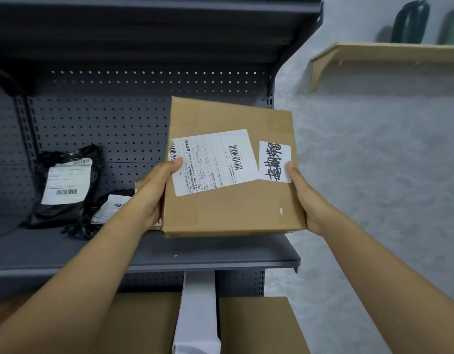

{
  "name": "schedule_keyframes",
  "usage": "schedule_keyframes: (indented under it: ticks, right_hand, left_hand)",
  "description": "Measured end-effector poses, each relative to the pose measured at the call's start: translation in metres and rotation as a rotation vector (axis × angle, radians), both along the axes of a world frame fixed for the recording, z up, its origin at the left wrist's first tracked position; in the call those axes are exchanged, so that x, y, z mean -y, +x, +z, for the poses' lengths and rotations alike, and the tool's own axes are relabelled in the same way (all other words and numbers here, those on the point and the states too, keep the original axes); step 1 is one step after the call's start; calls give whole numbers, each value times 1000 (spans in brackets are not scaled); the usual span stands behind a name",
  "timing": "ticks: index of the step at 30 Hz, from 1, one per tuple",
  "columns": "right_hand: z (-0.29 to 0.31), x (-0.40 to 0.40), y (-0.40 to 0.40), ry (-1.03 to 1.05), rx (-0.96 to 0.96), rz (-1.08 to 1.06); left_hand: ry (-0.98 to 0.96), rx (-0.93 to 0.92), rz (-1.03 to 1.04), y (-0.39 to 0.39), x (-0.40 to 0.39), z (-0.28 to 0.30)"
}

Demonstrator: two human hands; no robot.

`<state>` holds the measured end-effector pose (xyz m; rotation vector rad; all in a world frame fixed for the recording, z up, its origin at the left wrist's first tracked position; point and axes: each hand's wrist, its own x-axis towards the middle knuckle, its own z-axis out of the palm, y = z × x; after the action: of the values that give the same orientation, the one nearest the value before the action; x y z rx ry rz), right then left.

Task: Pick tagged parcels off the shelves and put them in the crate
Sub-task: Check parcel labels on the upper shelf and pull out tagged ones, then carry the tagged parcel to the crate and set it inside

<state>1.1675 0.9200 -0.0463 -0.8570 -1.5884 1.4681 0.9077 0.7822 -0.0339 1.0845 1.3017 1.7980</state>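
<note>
I hold a brown cardboard parcel (228,208) up in front of the grey shelf (221,254), tilted toward me. It carries a white shipping label with barcodes and a smaller white tag (275,162) with handwritten black characters. My left hand (154,190) grips its left edge, thumb on the shipping label. My right hand (305,198) grips its right edge, thumb on the handwritten tag. No crate is in view.
Two black plastic mailers with white labels, one upright (65,185) and one lying (103,213), sit on the shelf at left. Below are brown boxes (259,325) and a white box (198,315). A wooden wall shelf (386,54) hangs at upper right.
</note>
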Motion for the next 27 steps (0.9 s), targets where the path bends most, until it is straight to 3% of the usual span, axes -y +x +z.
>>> schedule_keyframes:
  ticks: [5, 12, 20, 27]
  right_hand:
    - [-20, 1, 4, -15, -108, -60]
    - [-43, 28, 45, -25, -169, -318]
    - [-75, 156, 129, -14, -189, -830]
    - [-127, 331, 193, -73, -111, -1284]
  left_hand:
    - [-39, -92, -49, 14, -3, 8]
    - [-108, -269, -158, 48, -33, 14]
    - [-84, -310, -671, 137, -49, -8]
    - [-156, -279, -1170, 254, 16, -78]
